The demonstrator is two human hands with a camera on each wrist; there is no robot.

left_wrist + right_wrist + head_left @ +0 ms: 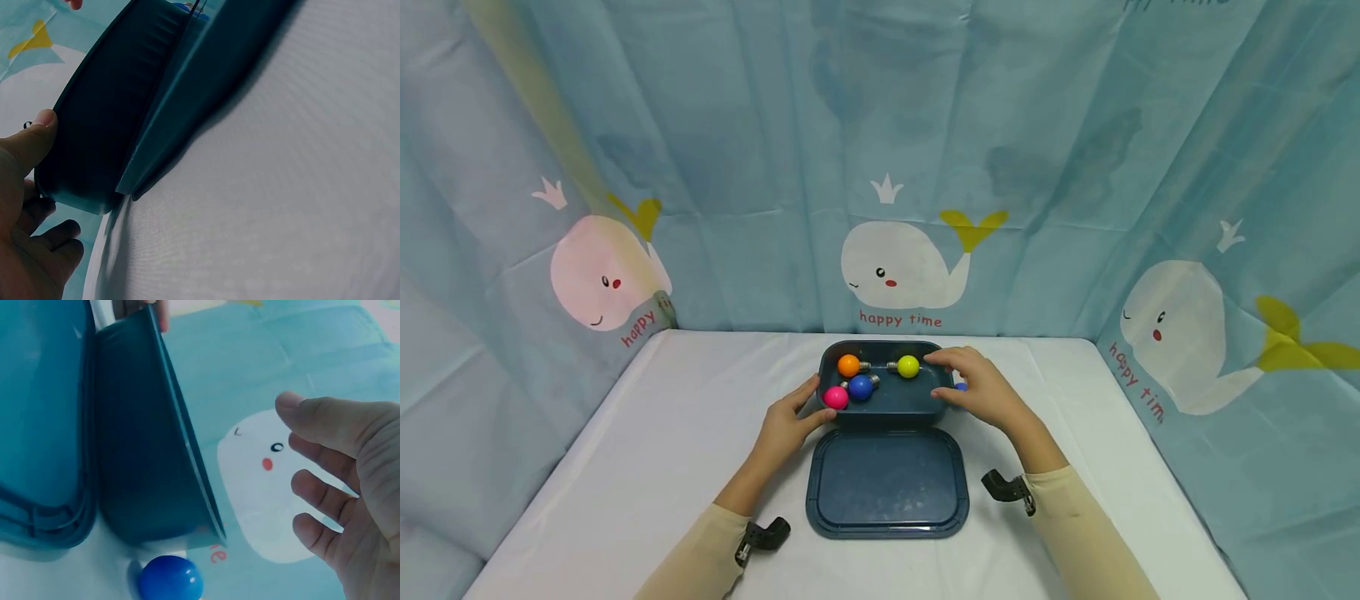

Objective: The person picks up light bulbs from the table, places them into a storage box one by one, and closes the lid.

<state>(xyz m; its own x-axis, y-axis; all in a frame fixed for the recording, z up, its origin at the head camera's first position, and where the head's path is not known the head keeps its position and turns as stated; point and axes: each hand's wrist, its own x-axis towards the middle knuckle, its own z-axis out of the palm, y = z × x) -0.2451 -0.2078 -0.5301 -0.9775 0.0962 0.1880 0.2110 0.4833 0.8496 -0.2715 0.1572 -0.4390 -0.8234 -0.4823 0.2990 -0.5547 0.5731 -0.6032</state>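
A dark blue plastic box (910,397) holds several small coloured light bulbs with screw bases. Inside lie an orange bulb (848,366), a yellow bulb (908,367), a blue bulb (861,387) and a pink bulb (836,397). My left hand (786,427) grips the box's left end, its thumb at the near rim. Over the right end hovers my right hand (983,390), fingers loosely bent and holding nothing, apart from the box in the right wrist view. Another blue bulb (170,579) lies outside, by the box's right end; the right hand mostly hides it in the head view.
The dark blue lid (887,483) lies flat on the white tablecloth (640,467), right in front of the box. A light blue curtain (760,167) printed with whales encloses the table at the back and both sides.
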